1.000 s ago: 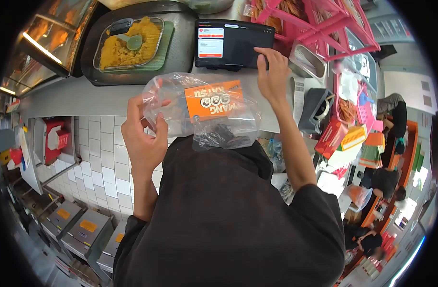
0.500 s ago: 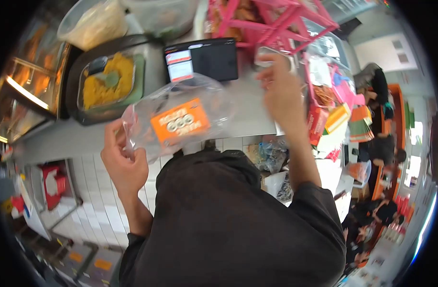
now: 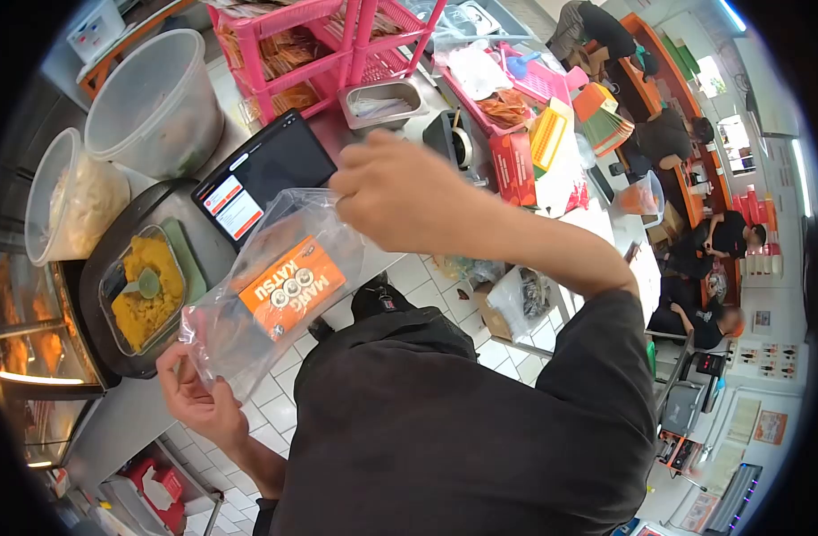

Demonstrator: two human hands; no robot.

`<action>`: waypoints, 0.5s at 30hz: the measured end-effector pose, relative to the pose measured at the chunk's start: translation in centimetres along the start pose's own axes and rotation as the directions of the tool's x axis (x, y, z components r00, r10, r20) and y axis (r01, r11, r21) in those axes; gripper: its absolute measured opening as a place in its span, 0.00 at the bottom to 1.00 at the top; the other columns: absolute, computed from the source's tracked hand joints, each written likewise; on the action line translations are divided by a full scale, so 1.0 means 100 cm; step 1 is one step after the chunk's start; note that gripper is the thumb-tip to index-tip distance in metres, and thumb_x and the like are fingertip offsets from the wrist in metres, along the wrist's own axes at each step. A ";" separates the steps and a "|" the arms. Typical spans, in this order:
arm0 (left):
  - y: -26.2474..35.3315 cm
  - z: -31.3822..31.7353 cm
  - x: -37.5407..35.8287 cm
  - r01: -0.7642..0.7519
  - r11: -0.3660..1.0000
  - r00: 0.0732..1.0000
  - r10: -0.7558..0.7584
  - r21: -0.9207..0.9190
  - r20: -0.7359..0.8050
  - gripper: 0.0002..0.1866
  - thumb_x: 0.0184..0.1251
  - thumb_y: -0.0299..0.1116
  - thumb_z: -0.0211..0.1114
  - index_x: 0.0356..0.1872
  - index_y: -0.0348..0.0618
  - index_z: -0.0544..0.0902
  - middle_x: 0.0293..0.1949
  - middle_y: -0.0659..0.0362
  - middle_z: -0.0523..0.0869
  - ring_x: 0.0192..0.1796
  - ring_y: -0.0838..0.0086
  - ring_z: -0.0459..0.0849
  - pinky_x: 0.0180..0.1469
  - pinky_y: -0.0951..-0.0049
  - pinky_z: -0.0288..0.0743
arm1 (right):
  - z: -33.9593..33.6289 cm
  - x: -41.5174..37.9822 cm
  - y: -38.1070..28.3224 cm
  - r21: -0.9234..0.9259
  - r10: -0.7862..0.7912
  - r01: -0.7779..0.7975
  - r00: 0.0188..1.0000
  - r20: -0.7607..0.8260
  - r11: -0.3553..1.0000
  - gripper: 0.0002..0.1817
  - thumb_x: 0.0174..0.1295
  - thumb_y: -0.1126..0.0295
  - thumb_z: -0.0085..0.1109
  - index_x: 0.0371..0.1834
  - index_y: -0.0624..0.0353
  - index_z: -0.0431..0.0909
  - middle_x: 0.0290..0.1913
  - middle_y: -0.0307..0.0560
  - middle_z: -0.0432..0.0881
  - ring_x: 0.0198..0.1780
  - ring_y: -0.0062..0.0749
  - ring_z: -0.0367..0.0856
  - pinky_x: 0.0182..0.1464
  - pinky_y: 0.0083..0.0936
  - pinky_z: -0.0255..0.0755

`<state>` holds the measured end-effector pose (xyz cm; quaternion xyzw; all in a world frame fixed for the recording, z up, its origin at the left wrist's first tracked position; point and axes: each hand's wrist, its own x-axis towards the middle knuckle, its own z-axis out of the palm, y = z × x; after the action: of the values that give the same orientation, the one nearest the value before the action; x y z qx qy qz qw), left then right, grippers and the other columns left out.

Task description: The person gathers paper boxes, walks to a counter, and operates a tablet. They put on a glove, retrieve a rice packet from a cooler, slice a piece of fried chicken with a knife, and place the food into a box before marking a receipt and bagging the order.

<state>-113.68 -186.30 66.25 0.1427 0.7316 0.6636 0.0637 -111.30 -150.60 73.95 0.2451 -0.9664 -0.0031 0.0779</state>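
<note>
A clear plastic bag [image 3: 248, 344] with an orange "MANG KATSU" print hangs at a slant in front of me. My left hand [image 3: 199, 397] pinches its lower left corner between thumb and fingers. Over the bag's upper right end is my right hand [image 3: 391, 192], its fingers curled in and slightly blurred. I cannot tell what those fingers hold. Behind the bag a tablet [image 3: 288, 161] with a lit screen lies on the counter. Beyond my right hand stands a small metal tray [image 3: 387, 105] with pale thin items in it.
At left, a glass-lidded-looking tub of yellow food [image 3: 146, 308] sits on a dark tray [image 3: 92, 304]. Large plastic tubs [image 3: 159, 116] stand behind it. A pink rack [image 3: 302, 54] holds packets. Farther right are a pink basket [image 3: 463, 85] and a red box [image 3: 516, 170]. Several people work far right.
The view has turned. My right hand has come from beside the metal tray to the bag's upper end. My left hand keeps its hold on the bag, which now slants more steeply.
</note>
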 end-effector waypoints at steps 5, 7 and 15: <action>0.003 0.053 0.027 -0.103 0.994 0.989 0.105 0.023 -0.101 0.30 0.43 0.11 0.44 0.55 0.33 0.69 0.63 0.37 0.76 0.67 0.58 0.76 0.58 0.80 0.69 | 0.026 -0.047 0.176 0.343 0.707 -0.632 0.688 -0.165 0.695 0.13 0.62 0.60 0.65 0.29 0.58 0.77 0.21 0.41 0.79 0.27 0.40 0.80 0.37 0.31 0.76; 0.000 0.059 0.028 -0.125 0.987 0.970 0.143 0.102 -0.196 0.31 0.41 0.11 0.43 0.55 0.34 0.69 0.63 0.36 0.75 0.65 0.57 0.78 0.59 0.79 0.68 | 0.131 -0.081 0.298 0.292 0.858 -0.808 0.462 -0.225 0.512 0.19 0.57 0.54 0.68 0.41 0.58 0.79 0.34 0.46 0.84 0.40 0.43 0.84 0.47 0.38 0.77; 0.025 0.081 -0.013 0.400 0.831 0.744 -0.048 0.387 -0.666 0.32 0.44 0.10 0.43 0.58 0.37 0.70 0.65 0.42 0.77 0.66 0.61 0.77 0.58 0.80 0.68 | 0.248 -0.082 0.439 -0.563 0.594 -0.826 0.460 -0.660 0.015 0.16 0.54 0.62 0.58 0.42 0.57 0.83 0.39 0.50 0.82 0.47 0.44 0.79 0.48 0.51 0.70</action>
<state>-109.81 -178.77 67.66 -0.1692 0.8690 0.4426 -0.1425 -128.71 -108.85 50.12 -0.3539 -0.7917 -0.4041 0.2910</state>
